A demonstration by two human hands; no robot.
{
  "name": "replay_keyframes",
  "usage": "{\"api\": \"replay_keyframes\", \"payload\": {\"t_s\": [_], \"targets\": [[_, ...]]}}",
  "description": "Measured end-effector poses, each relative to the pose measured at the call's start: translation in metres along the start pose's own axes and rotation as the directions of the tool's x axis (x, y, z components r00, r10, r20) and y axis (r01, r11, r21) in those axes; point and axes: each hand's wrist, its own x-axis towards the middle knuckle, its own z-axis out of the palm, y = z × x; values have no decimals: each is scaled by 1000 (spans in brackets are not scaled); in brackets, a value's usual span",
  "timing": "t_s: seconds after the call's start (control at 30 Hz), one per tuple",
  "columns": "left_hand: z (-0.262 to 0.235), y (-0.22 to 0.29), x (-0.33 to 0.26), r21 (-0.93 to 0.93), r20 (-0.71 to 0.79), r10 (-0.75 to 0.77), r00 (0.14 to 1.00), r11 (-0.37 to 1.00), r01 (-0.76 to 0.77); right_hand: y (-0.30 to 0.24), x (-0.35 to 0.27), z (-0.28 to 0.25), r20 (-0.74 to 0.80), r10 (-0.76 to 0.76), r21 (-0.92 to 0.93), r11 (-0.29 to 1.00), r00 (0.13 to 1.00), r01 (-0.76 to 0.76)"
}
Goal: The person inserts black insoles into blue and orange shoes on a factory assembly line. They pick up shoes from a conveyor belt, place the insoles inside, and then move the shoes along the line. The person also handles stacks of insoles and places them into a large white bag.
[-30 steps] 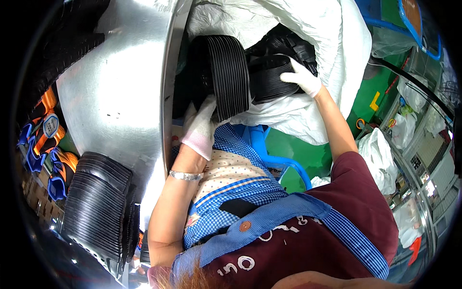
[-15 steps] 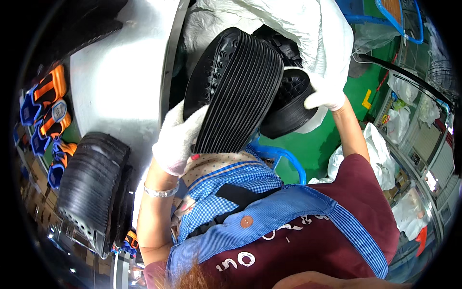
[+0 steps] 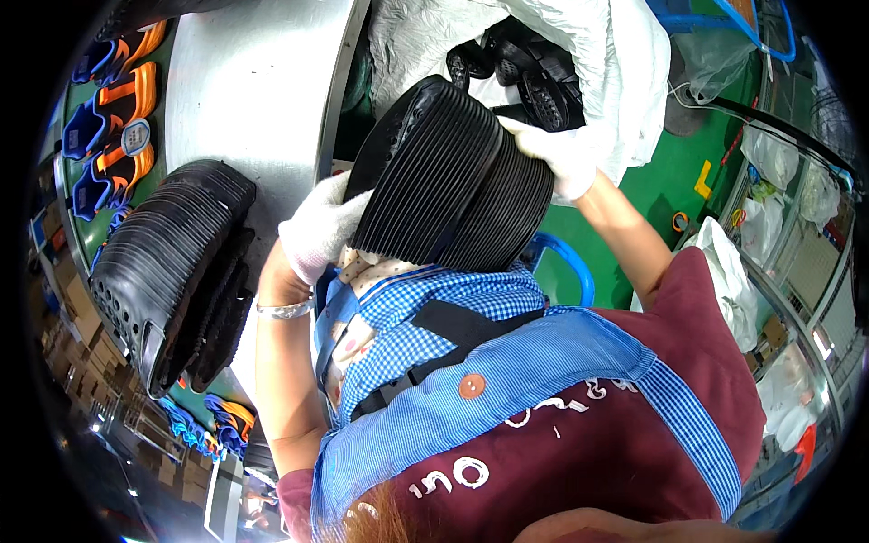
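Currently both my gloved hands clamp a stack of black soles (image 3: 453, 176): left hand (image 3: 317, 226) gripping its end at 9 o'clock, right hand (image 3: 561, 158) at 3 o'clock, fingers wrapped tight. Stack sits centre frame above my apron (image 3: 507, 398); second black stack (image 3: 172, 262) on the steel table (image 3: 253, 100) at 9, white bag (image 3: 588, 54) at 12.

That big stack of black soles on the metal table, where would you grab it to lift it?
Probably at its two ends, one hand pressing in from each, as the left hand and right hand do on the held stack. The table stack is a long curved row of thin soles lying on its side on the table; gripped mid-row, it would likely fan apart.
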Motion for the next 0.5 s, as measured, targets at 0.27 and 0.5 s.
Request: {"api": "replay_keyframes", "payload": {"t_s": [0.27, 0.5], "targets": [[15, -29, 7, -137, 0, -157, 988, 978, 155, 63, -64, 63, -225, 130, 430, 902, 966, -21], [18, -47, 21, 486, -141, 558, 818, 759, -434, -7, -52, 76, -424, -126, -107, 990, 897, 89]]}}
